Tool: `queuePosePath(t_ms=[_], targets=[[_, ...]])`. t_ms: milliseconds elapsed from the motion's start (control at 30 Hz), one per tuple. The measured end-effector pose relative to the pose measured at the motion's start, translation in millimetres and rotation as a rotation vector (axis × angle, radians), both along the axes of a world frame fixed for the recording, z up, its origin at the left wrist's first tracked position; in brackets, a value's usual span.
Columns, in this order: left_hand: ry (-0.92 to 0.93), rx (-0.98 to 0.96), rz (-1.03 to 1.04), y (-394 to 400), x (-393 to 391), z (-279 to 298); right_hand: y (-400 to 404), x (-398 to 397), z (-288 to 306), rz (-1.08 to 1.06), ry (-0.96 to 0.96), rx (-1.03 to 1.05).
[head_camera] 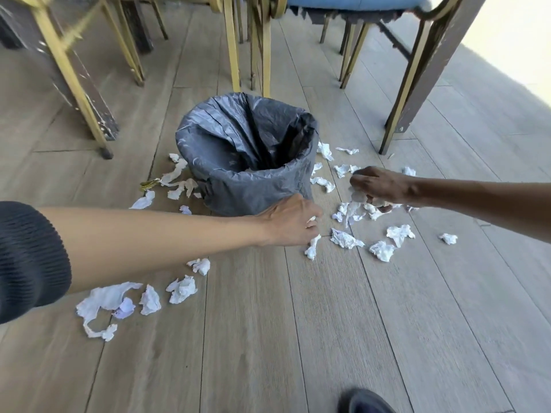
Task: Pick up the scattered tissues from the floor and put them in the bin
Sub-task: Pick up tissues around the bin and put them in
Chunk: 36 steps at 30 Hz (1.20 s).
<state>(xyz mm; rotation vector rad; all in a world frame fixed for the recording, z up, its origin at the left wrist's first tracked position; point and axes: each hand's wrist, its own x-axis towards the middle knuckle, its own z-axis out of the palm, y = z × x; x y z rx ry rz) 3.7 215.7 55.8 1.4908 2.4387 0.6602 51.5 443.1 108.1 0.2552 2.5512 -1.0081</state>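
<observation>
A bin (253,189) lined with a grey plastic bag stands on the wooden floor, with several crumpled white tissues scattered all around it. My left hand (290,223) is just in front of the bin, fingers curled round white tissue (313,247) that hangs down to the floor. To the right of the bin, my right hand (380,186) grips a bunch of tissues (362,199) above a small pile. More tissues lie at the front left (182,289) and at the right (399,234).
Gold-framed chair legs (234,52) stand right behind the bin, and others stand to the left (71,79) and right (417,76). A dark shoe (365,402) shows at the bottom edge. A yellowish scrap (149,183) lies left of the bin.
</observation>
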Motion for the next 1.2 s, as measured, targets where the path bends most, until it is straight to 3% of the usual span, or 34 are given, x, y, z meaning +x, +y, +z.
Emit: queuePosePath(t_ms=[367,567,967,1100,1200], targets=[[-0.028,0.224,0.439,-47.2,-58.8,89.4,-48.1,-57.0,86.2,0.045,0.319,-0.145],[-0.531,0.316,0.728,-67.4,-93.8,110.4,-68.3,-100.2,88.6,-0.015,0.379,-0.215],[-0.759,0.421,0.880,-76.6,-132.0,115.0,-97.6,-139.4,64.6,-0.169,0.401,-0.316],[-0.758,0.350,0.875,-73.2,-136.4,115.5,-101.1,-148.1,59.6,-0.210,0.269,-0.245],[-0.852,0.391,0.883,-70.6,-138.1,118.3,-101.7,-155.7,55.2,-0.243,0.205,-0.348]])
